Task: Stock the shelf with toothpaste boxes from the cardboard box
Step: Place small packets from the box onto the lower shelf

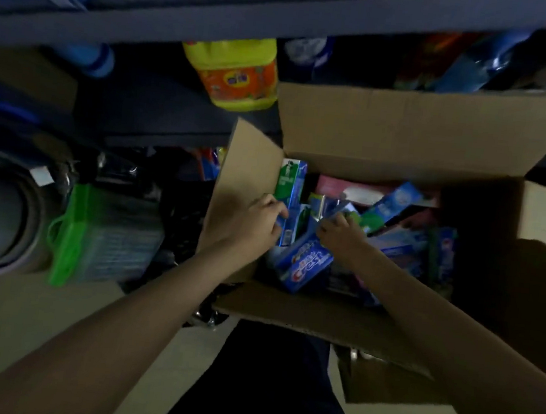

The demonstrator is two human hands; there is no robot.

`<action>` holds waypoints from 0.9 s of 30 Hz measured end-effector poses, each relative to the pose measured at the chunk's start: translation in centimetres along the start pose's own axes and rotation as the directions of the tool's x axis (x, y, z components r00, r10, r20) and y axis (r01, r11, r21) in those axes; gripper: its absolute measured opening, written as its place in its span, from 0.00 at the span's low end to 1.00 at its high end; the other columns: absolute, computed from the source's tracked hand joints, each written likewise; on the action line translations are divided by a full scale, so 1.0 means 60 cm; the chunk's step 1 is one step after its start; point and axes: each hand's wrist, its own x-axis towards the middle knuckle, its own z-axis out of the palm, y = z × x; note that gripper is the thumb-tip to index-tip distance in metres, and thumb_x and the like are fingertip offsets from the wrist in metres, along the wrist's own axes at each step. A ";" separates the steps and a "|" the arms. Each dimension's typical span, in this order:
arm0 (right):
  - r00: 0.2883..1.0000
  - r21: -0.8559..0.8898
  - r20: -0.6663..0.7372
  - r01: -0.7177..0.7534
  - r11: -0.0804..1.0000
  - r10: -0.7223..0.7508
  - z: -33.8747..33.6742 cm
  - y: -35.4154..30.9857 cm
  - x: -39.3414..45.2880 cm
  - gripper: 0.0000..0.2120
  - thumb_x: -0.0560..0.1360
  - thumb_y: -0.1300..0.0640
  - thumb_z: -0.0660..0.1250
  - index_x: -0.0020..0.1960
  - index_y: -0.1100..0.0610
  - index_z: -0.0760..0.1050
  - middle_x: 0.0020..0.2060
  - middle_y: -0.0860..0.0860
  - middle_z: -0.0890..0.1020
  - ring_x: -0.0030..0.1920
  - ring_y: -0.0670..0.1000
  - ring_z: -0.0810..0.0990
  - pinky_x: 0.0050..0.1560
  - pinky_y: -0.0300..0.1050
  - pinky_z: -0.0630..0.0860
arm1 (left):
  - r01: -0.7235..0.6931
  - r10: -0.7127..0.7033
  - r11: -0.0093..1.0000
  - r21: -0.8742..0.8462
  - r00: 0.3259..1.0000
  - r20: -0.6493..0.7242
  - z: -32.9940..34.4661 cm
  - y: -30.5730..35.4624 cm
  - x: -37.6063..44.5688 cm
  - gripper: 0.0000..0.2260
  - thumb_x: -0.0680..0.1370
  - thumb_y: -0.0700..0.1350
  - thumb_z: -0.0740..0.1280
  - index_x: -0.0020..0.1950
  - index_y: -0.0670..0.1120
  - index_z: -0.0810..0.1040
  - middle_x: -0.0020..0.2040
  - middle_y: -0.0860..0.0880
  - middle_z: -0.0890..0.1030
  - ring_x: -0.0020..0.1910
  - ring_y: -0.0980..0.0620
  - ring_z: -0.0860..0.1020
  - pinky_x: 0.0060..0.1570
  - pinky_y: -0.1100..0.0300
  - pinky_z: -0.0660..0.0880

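Toothpaste boxes [306, 261] lie in a messy pile inside the cardboard box [374, 129] on the floor, w/ flaps open. One green-and-blue box [288, 188] stands up tall in the far left corner, its long side going up and down, leaning on the left flap. The left hand [257, 218] is nearest it; the grip is closed round that box, fingers curled on its edge. The right hand [341, 234] is just beside, in the middle of the pile, fingers curled on another blue box; which one exactly, can't tell. The shelf [217, 15] is up ahead, past the box, so I think next comes a lift up and fwd. A yellow jug [235, 71] sits there already.
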 end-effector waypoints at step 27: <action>0.821 0.196 -0.537 -0.102 0.975 0.193 -0.676 0.171 -0.355 0.25 0.69 0.53 0.70 0.63 0.55 0.66 0.58 0.53 0.74 0.59 0.55 0.72 0.56 0.47 0.67 | -0.390 0.465 0.859 0.331 0.865 -0.187 -0.617 0.225 -0.171 0.23 0.70 0.53 0.72 0.61 0.49 0.72 0.56 0.50 0.77 0.55 0.51 0.72 0.52 0.58 0.68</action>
